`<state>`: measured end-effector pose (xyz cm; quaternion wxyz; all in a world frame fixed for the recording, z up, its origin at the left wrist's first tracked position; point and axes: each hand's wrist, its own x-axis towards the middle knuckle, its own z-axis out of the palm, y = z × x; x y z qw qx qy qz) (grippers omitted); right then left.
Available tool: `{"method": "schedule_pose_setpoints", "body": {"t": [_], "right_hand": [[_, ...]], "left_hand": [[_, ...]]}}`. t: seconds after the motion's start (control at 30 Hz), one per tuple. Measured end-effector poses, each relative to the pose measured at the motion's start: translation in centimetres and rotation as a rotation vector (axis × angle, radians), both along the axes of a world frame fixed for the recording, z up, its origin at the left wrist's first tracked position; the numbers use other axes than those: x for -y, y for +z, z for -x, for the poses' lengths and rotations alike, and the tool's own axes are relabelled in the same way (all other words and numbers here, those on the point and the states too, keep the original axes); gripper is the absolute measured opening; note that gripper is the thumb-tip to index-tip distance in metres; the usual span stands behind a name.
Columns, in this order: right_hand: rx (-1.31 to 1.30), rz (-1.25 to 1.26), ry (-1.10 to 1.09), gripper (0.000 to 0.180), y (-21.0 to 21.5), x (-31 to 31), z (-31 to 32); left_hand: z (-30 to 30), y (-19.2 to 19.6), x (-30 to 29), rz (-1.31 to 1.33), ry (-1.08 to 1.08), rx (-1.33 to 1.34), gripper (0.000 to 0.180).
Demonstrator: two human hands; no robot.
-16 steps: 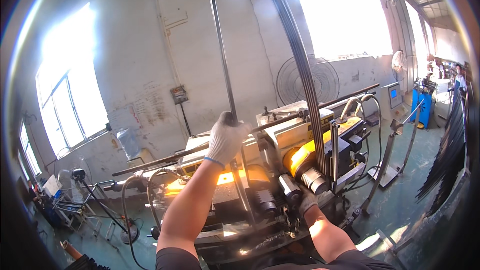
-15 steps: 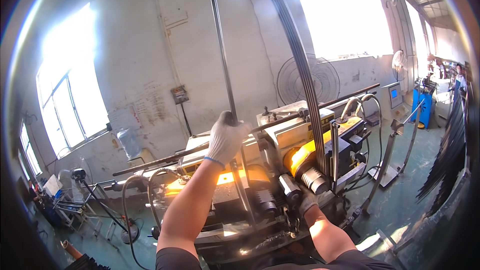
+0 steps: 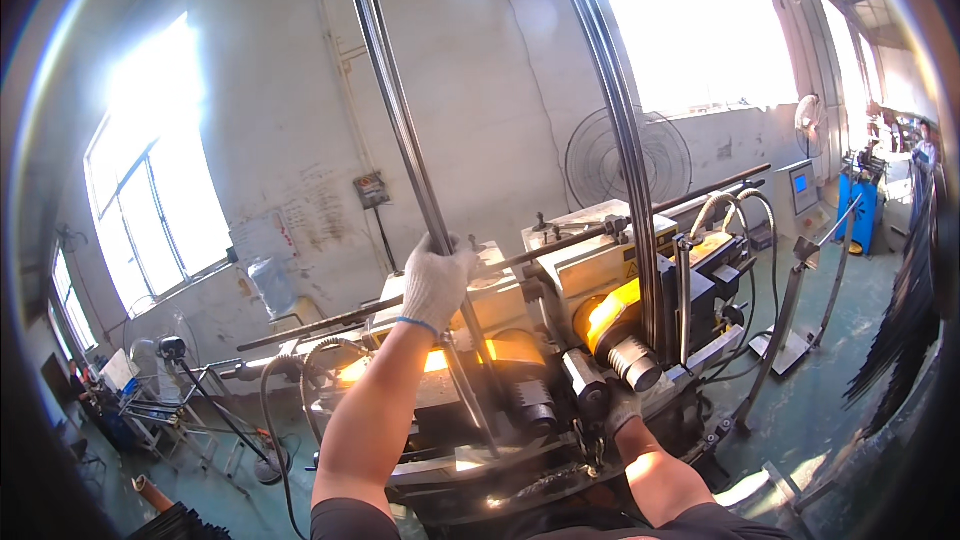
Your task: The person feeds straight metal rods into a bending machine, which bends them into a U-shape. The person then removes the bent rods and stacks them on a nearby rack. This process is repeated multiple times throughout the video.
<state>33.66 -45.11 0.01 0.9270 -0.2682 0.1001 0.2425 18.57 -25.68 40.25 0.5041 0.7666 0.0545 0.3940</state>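
My left hand (image 3: 437, 285), in a white knit glove, is wrapped round a few long thin metal rods (image 3: 395, 105). They stand tilted, tops leaning left, and their lower ends reach down in front of the machine (image 3: 590, 265). Low at the machine's front, my gloved right hand (image 3: 622, 408) is beside a dark cylindrical part (image 3: 585, 380); its fingers are mostly hidden. A second bundle of long rods (image 3: 612, 80) stands nearly upright to the right, next to a ribbed metal roller (image 3: 634, 364) and a yellow housing (image 3: 608, 312).
A long dark bar (image 3: 545, 252) crosses above the machine. Hoses (image 3: 285, 380) loop at its left. A large fan (image 3: 665, 160) is by the wall. Dark rods hang in a mass (image 3: 900, 290) at far right, near a blue cabinet (image 3: 858, 210) and a distant person (image 3: 922, 152).
The rods in my left hand have come down, and their tops now show, leaning further left. That hand has shifted slightly left and down. My right hand stays by the cylindrical part.
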Motion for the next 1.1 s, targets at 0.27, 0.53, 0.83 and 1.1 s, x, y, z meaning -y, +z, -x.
{"method": "schedule_pose_setpoints", "body": {"t": [0.27, 0.53, 0.83, 1.1], "right_hand": [[0.797, 0.865, -0.262, 0.036, -13.7, 0.0, -7.2], [0.621, 0.573, -0.292, 0.022, -9.5, 1.1, -5.1], [0.250, 0.394, -0.116, 0.023, -7.0, 1.7, -2.7], [0.295, 0.432, -0.220, 0.034, -7.8, 2.5, -3.3]], "left_hand": [[0.9, 0.4, -1.3, -0.386, 0.015, -0.151, 0.030], [-0.2, 0.7, -0.8, -0.378, 0.065, -0.177, 0.029], [0.1, 0.0, 0.0, -0.266, 0.114, -0.250, 0.036], [-1.0, -0.4, -2.2, -1.221, 0.210, -0.299, 0.024]]}}
